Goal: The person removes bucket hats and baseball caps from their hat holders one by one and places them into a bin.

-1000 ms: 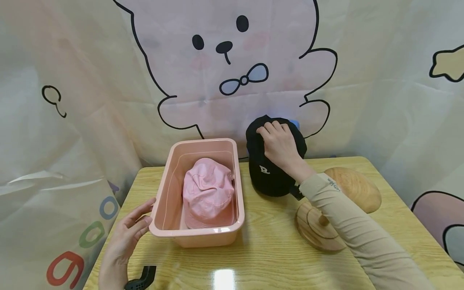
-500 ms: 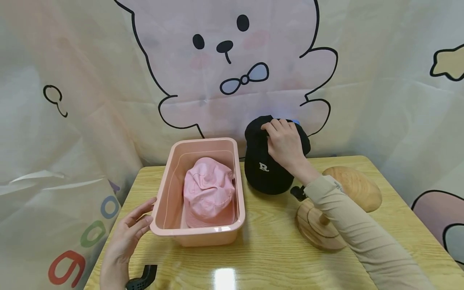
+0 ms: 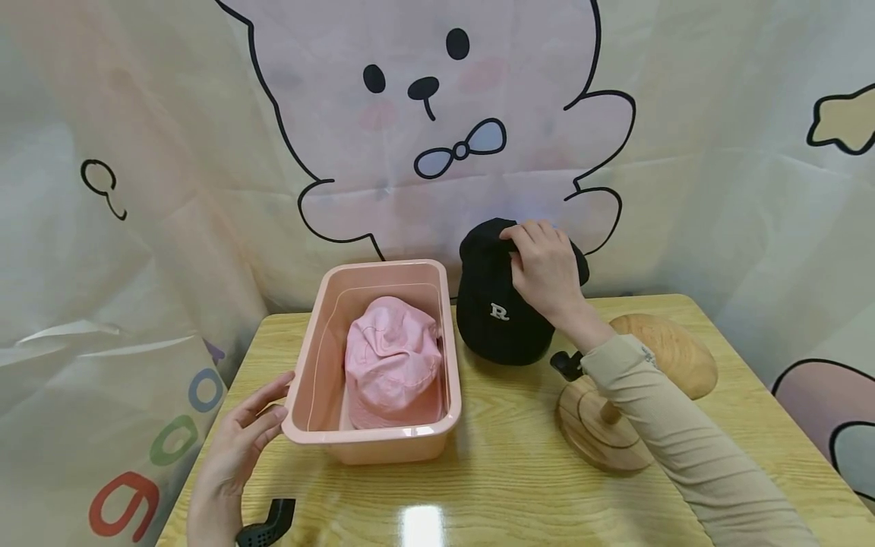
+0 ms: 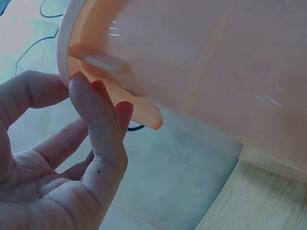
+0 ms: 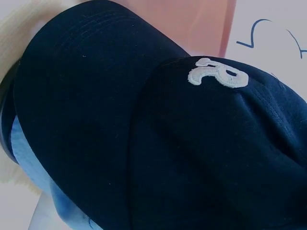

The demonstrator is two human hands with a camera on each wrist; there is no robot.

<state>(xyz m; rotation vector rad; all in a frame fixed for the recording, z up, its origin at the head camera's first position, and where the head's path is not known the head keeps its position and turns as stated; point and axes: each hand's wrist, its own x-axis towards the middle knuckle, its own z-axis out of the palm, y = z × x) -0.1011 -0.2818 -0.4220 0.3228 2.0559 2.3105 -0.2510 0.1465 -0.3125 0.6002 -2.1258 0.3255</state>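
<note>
My right hand [image 3: 547, 270] grips the crown of a black baseball cap [image 3: 502, 334] at the table's back edge. A white letter R marks its front, and the brim points toward me. Light blue fabric [image 5: 33, 158] peeks out from under the brim in the right wrist view, where the hand itself is out of sight. My left hand [image 3: 235, 444] pinches the left rim of a pink plastic bin [image 3: 372, 438] between thumb and fingers, plain in the left wrist view. Inside that bin lies a pink cap [image 3: 393, 361], crown up.
On the right of the table [image 3: 506, 486] lie a round wooden base [image 3: 595, 437] with a peg and a wooden oval piece [image 3: 673, 353], both partly behind my right sleeve [image 3: 690, 448]. A printed cloth [image 3: 273, 152] hangs right behind the table.
My right hand has shifted slightly right on the black cap, and the cap has tilted and risen a little. A blue patch behind it has gone from sight. The left hand stays put.
</note>
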